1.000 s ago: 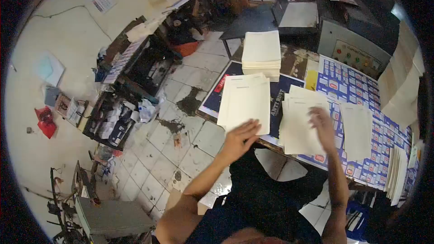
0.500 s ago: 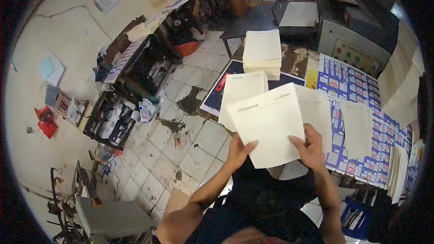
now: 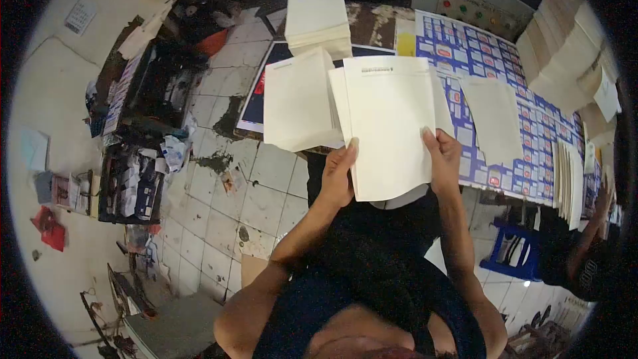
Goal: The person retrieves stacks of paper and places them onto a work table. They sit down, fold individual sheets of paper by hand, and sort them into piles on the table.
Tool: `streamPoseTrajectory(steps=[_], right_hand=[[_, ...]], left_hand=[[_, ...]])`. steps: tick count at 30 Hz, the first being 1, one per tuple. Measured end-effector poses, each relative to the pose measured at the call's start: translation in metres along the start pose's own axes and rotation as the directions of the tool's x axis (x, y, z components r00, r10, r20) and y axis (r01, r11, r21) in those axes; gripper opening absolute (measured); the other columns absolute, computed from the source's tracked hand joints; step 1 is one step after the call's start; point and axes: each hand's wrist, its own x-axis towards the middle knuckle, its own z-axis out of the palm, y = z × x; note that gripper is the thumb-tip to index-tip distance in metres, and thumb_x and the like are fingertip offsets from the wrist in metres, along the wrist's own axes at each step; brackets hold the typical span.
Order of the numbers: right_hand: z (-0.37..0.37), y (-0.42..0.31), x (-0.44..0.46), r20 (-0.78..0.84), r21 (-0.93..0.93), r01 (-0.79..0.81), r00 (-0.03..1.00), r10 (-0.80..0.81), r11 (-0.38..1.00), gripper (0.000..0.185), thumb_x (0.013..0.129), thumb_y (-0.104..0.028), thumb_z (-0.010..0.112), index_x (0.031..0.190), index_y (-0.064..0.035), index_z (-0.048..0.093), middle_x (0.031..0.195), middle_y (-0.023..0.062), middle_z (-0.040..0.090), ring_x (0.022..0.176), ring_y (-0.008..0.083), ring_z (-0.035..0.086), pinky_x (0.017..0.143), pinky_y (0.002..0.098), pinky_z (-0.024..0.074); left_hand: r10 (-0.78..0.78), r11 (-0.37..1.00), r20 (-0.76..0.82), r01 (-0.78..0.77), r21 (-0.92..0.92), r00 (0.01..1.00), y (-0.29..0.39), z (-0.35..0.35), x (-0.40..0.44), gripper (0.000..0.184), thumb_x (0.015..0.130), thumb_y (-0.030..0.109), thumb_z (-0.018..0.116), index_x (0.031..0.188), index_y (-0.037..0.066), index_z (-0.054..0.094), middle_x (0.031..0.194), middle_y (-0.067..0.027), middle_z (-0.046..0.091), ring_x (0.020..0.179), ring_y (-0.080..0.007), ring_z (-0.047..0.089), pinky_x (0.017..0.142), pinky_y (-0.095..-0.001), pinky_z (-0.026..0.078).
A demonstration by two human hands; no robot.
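A sheaf of cream-white paper sheets [image 3: 392, 126] with small printed lettering along its far edge is held in front of me. My left hand [image 3: 339, 176] grips its left edge, thumb on top. My right hand [image 3: 444, 159] pinches the right edge with the thumb also on top. Several sheets fan slightly apart at the left side. Just left of the sheaf sits a stack of similar paper [image 3: 299, 100], and a taller paper stack [image 3: 318, 16] stands behind it. To the right, a smaller pile of cream sheets [image 3: 493, 119] lies on the blue printed sheets [image 3: 538, 139].
A machine panel with coloured buttons [image 3: 475, 8] stands behind the table. At the right edge are upright paper bundles [image 3: 568, 183], another person's hand [image 3: 603, 201] and a blue plastic stool [image 3: 508, 252]. On the left, a dark box of scraps [image 3: 136, 183] stands by the tiled floor [image 3: 266, 186].
The sheaf, tilted before, is now squarer to me, and its left sheets are fanned apart. My view has shifted downward and rightward, bringing another person's arm in at the right.
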Motion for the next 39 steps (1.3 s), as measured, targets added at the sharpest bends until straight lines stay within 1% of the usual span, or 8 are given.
streamPoseTrajectory(steps=[4,12,15,24,29,33,34,39], right_hand=[[-0.001,0.008,-0.001,0.063,0.054,-0.085,0.995,0.082,0.995,0.033,0.092,-0.029,0.059,0.092,0.0044,0.064,0.077,0.0028,0.064,0.065,0.0057,0.056,0.06,0.0209,0.045],[-0.02,0.015,0.007,0.08,-0.054,0.08,0.994,-0.075,0.995,0.031,0.092,-0.026,0.058,0.102,0.0029,0.064,0.085,0.0024,0.064,0.072,0.0075,0.056,0.065,0.0222,0.0451],[-0.03,0.0,0.006,0.03,-0.057,-0.08,0.996,0.081,0.995,0.032,0.091,-0.026,0.06,0.101,0.0043,0.065,0.081,0.0024,0.064,0.069,0.0083,0.055,0.062,0.0229,0.0442],[-0.094,-0.012,0.021,-0.213,-0.345,0.208,0.932,-0.293,0.915,0.028,0.091,-0.022,0.061,0.091,0.0051,0.068,0.07,0.0035,0.064,0.063,0.0077,0.052,0.057,0.0237,0.0437],[-0.197,-0.027,0.075,-0.292,-0.834,0.189,0.646,-0.705,0.519,0.026,0.09,-0.024,0.062,0.086,0.0012,0.067,0.053,0.0035,0.054,0.049,0.0044,0.041,0.044,0.0249,0.0336],[-0.273,0.011,0.115,-0.214,-0.969,-0.073,0.731,-0.648,0.237,0.035,0.086,-0.035,0.065,0.092,-0.0011,0.066,0.051,0.0037,0.054,0.043,0.0154,0.049,0.044,0.0308,0.039],[-0.277,0.015,0.113,-0.258,-0.963,-0.187,0.846,-0.467,0.194,0.048,0.082,-0.045,0.064,0.11,-0.0054,0.06,0.084,0.0163,0.067,0.077,0.0352,0.065,0.066,0.045,0.0515],[-0.291,0.047,0.118,-0.117,-0.991,-0.133,0.811,-0.574,0.013,0.07,0.079,-0.049,0.066,0.131,-0.0077,0.045,0.119,0.0211,0.055,0.103,0.0357,0.058,0.081,0.0429,0.0498]], left_hand=[[-0.052,0.977,0.068,0.065,-0.205,0.996,0.003,0.02,-0.002,0.038,0.098,0.033,0.044,0.113,0.002,0.059,0.104,-0.0093,0.065,0.093,-0.0156,0.064,0.075,-0.0297,0.055],[0.164,0.939,-0.245,-0.074,0.337,0.956,-0.009,0.012,0.018,0.013,0.082,-0.003,0.063,0.094,-0.004,0.064,0.084,-0.0082,0.068,0.071,-0.0108,0.063,0.065,-0.0258,0.051],[0.164,0.938,-0.271,-0.066,0.339,0.948,-0.027,-0.003,0.028,0.004,0.082,-0.002,0.062,0.085,-0.004,0.065,0.079,-0.0086,0.068,0.064,-0.0097,0.061,0.059,-0.0249,0.05],[0.093,0.937,-0.118,-0.046,0.347,0.989,-0.043,0.039,0.068,0.016,0.087,0.007,0.063,0.092,-0.008,0.066,0.085,-0.0096,0.068,0.069,-0.0081,0.059,0.063,-0.0215,0.047],[0.015,0.941,-0.134,0.031,0.336,0.991,-0.05,0.058,0.098,0.024,0.084,0.01,0.069,0.097,-0.009,0.065,0.091,-0.0106,0.068,0.074,-0.0112,0.061,0.064,-0.0244,0.049],[-0.063,0.91,-0.13,0.11,0.4,0.99,-0.074,0.033,0.118,0.027,0.086,0.011,0.067,0.105,-0.008,0.062,0.095,-0.0119,0.067,0.077,-0.0132,0.063,0.067,-0.0253,0.05],[-0.09,0.923,-0.126,0.13,0.362,0.988,-0.071,0.034,0.115,0.028,0.086,0.011,0.066,0.106,-0.008,0.061,0.096,-0.0121,0.067,0.078,-0.0136,0.063,0.067,-0.0259,0.051],[-0.193,0.828,-0.178,0.257,0.498,0.965,-0.024,0.037,0.076,0.061,0.087,0.022,0.066,0.131,-0.011,0.04,0.112,-0.0202,0.061,0.099,-0.019,0.06,0.079,-0.0291,0.051]])
